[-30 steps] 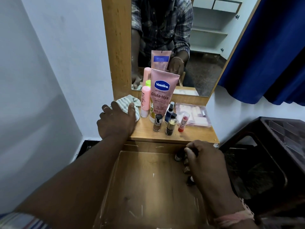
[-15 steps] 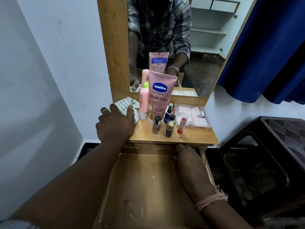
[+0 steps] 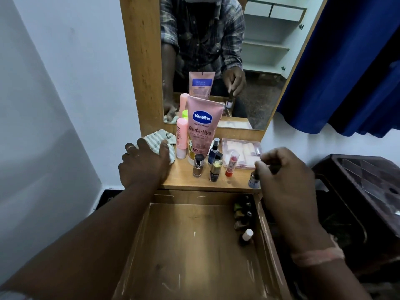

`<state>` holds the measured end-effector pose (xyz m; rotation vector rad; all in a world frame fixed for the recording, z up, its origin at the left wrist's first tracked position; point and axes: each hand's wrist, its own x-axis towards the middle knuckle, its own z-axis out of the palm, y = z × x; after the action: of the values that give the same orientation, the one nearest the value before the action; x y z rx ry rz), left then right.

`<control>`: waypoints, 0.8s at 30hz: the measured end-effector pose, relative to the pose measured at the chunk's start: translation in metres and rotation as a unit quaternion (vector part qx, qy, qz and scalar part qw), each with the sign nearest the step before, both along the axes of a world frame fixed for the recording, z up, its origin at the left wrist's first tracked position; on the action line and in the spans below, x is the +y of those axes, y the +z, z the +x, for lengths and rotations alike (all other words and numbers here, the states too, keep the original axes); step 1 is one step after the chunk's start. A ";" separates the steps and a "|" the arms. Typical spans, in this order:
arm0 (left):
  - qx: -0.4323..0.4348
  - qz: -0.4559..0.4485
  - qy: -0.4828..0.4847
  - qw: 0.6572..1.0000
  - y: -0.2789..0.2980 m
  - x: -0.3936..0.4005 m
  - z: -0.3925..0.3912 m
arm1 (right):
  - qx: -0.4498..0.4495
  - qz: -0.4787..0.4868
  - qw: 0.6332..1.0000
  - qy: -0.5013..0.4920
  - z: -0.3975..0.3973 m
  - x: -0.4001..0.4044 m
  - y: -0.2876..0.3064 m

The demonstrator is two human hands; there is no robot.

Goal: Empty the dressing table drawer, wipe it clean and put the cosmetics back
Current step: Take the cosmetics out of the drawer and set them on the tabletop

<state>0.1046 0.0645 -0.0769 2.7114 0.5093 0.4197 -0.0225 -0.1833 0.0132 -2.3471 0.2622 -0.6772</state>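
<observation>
The wooden drawer (image 3: 190, 252) stands pulled open below the table top (image 3: 184, 176). Several small bottles (image 3: 243, 215) line its right wall. My right hand (image 3: 283, 176) pinches a small clear bottle (image 3: 253, 180) by its dark cap at the table top's right front corner. My left hand (image 3: 145, 163) rests on a striped cloth (image 3: 162, 140) at the left of the top. A pink Vaseline tube (image 3: 202, 126), a pink bottle (image 3: 181, 139), two nail polish bottles (image 3: 206, 167), a dark blue spray bottle (image 3: 215, 151) and a red lipstick (image 3: 232, 164) stand on the top.
A clear plastic case (image 3: 240, 152) lies at the back right of the top, under the mirror (image 3: 216, 50). A dark plastic chair (image 3: 368, 187) stands to the right, a blue curtain (image 3: 357, 61) hangs behind it. A white wall closes the left side.
My right hand has come up out of the drawer's right side to the table top's corner, now holding a small bottle. The left hand has stayed on the cloth.
</observation>
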 end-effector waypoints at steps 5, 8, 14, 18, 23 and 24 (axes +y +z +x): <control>-0.007 0.003 0.001 1.000 -0.001 0.003 0.001 | 0.015 -0.011 1.000 0.011 0.044 0.003 -0.011; -0.002 0.003 0.002 1.000 -0.001 0.002 0.001 | 0.020 -0.029 0.999 0.018 0.055 0.009 -0.022; -0.007 0.006 0.003 1.000 -0.001 0.001 0.000 | -0.001 -0.049 0.999 0.021 0.055 0.009 -0.030; -0.005 0.005 0.003 1.000 -0.002 0.002 0.001 | 0.003 -0.034 0.999 0.011 0.033 0.005 -0.026; -0.007 0.012 0.004 1.000 -0.001 0.000 -0.001 | 0.195 -0.051 0.979 0.038 -0.025 -0.002 -0.025; -0.008 0.014 0.004 1.000 -0.001 0.000 -0.001 | 0.252 -0.065 0.965 0.046 -0.033 -0.003 -0.032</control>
<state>0.1035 0.0642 -0.0776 2.7305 0.5131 0.4533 -0.0551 -0.1859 -0.0186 -2.6112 0.3358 -0.0417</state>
